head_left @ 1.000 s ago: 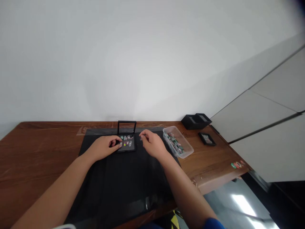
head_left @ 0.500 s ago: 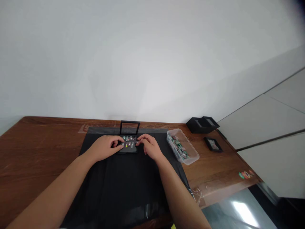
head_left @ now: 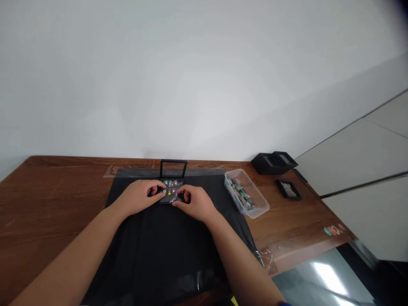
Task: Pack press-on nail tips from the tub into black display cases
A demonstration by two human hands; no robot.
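Across the brown wooden table [head_left: 47, 199] lies a black mat [head_left: 153, 246] where our left hand [head_left: 137, 199], fingers curled, steadies the small black open-lidded case of coloured pieces [head_left: 172, 192] and our right hand [head_left: 195, 205] pinches its near edge; we judge a slip could scatter them.

The tray [head_left: 171, 193] lies on the mat [head_left: 159, 238], the tub [head_left: 247, 193] to its right.

Plain white wall [head_left: 191, 76] behind, evenly lit. Brown wooden table [head_left: 47, 191] runs along it, grain visible. Pale grey panels [head_left: 366, 157] with dark seams at right. Glossy floor [head_left: 318, 280] lower right, bright light patch reflected.
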